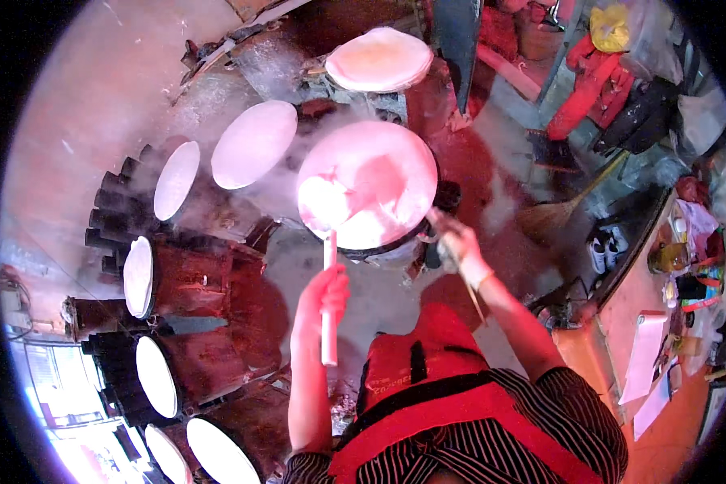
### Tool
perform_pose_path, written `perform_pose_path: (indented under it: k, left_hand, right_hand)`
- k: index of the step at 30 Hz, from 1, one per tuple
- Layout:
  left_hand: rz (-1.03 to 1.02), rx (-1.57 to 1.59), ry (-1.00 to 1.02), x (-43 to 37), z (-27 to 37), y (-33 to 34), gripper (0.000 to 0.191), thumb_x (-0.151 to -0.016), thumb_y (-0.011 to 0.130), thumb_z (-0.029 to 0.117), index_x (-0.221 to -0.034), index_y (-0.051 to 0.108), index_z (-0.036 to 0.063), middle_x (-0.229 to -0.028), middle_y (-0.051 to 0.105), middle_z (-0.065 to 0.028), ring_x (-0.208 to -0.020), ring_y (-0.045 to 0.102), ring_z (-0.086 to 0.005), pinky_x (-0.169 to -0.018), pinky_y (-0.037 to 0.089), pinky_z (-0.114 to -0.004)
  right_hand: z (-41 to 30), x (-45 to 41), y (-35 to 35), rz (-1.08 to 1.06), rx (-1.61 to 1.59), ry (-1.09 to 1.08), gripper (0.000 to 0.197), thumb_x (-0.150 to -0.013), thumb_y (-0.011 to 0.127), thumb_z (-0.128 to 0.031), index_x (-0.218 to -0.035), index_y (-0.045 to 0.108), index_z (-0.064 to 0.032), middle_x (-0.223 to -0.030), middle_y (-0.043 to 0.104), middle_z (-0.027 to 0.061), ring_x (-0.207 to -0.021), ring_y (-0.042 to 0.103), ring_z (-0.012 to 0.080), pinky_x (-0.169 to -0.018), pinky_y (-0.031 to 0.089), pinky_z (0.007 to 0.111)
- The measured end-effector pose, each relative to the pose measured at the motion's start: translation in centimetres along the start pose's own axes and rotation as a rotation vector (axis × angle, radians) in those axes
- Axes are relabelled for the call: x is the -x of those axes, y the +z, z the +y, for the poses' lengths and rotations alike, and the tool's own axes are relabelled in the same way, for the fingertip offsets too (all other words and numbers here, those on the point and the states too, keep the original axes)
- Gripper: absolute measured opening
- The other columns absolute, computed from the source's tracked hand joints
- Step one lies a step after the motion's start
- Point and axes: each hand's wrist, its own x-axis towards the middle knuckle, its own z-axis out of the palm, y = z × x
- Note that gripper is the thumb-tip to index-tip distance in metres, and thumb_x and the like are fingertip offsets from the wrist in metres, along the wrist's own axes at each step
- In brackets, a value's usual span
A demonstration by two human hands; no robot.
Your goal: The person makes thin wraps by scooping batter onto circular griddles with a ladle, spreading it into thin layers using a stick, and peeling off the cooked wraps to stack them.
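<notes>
Before me lies a large round pale sheet (408, 160) on a round dark-rimmed pan (372, 255). My left hand (328, 295) is closed around a pale rod (330, 339), which reaches to the near left edge of the sheet. Glare whites out the area at the rod's far end, so what is there cannot be told. At the pan's right edge, my right hand (458, 243) grips a thin stick (473, 297) that runs back towards my forearm. Its front end, at the rim, is blurred. Red light and steam blur the sheet's surface.
Several pale round discs, one of them nearby (254, 145), curve away to the left. A stack of round sheets (378, 60) stands beyond the pan. On the right are a broom (550, 216), shoes (605, 251) and a cluttered table (620, 339).
</notes>
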Motion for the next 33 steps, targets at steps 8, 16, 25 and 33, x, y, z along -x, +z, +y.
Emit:
perform_pose_path:
  k: [8, 16, 25, 33]
  left_hand:
    - [0.160, 0.196, -0.085, 3.4, 2.2, -1.8, 0.011, -0.094, 0.043, 0.007, -0.099, 0.042, -0.0022, -0.067, 0.038, -0.0023, -0.049, 0.036, -0.0072, -0.033, 0.028, -0.017]
    - [0.151, 0.411, 0.154, 11.7, 7.0, -7.6, 0.010, -0.094, 0.045, 0.010, -0.096, 0.041, 0.0001, -0.069, 0.039, -0.0012, -0.049, 0.036, -0.0044, -0.032, 0.027, -0.015]
    - [1.024, -0.970, 1.077, 21.1, 12.9, -14.6, 0.012, -0.091, 0.050, 0.012, -0.084, 0.040, 0.0093, -0.062, 0.041, 0.0027, -0.044, 0.038, -0.0075, -0.038, 0.035, -0.023]
    - [0.183, 0.354, 0.694, 32.4, 23.0, -20.3, 0.015, -0.093, 0.045, 0.010, -0.080, 0.039, 0.0072, -0.062, 0.037, 0.0035, -0.046, 0.032, -0.0022, -0.034, 0.024, -0.015]
  right_hand:
    - [8.3, 4.9, 0.1, -0.256, 0.572, -0.428, 0.036, -0.091, 0.055, -0.011, -0.125, 0.053, 0.0010, -0.118, 0.058, 0.0065, -0.103, 0.051, 0.0086, -0.090, 0.042, 0.025]
    - [8.8, 8.0, 2.3, -0.047, 0.767, -0.414, 0.041, -0.090, 0.054, -0.006, -0.130, 0.046, 0.0023, -0.129, 0.053, 0.0111, -0.112, 0.049, 0.0106, -0.092, 0.038, 0.024]
    - [10.6, -2.7, 28.9, -0.176, 0.953, -0.790, 0.037, -0.089, 0.056, -0.015, -0.124, 0.052, -0.0034, -0.098, 0.064, 0.0126, -0.085, 0.062, 0.0172, -0.075, 0.050, 0.031]
    - [16.3, -9.3, 55.8, -0.774, 0.974, -0.144, 0.012, -0.086, 0.059, -0.018, -0.082, 0.057, -0.0071, -0.053, 0.042, -0.0031, -0.039, 0.039, 0.0068, -0.034, 0.028, 0.025]
